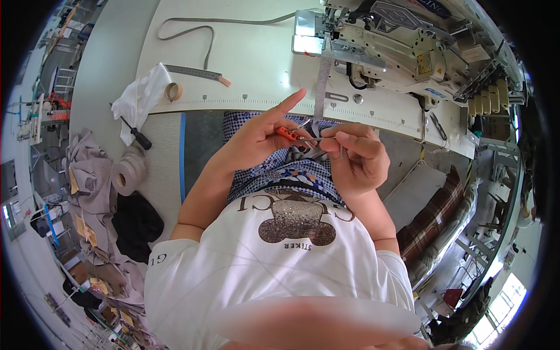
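Observation:
My left hand [256,139] is closed round a small pair of orange-handled snips [287,133], with its index finger stretched out. Two thin metal tips of the snips point toward my right hand [360,153]. The right thumb and fingers are pinched together close to those tips; what they hold is too small to make out. Beside both hands, a narrow grey fabric strip [323,81] hangs from the sewing machine [402,44] over the table edge toward my lap. Grey fabric bunched on my lap is partly hidden under the hands.
The white sewing table [233,64] carries a grey cord [210,44], a metal ruler [195,72], a tape roll [172,91] and a white cloth [140,99]. A black-handled screwdriver [140,137], a fabric roll [128,172] and piled garments [90,175] lie left. Plaid fabric [429,213] lies right.

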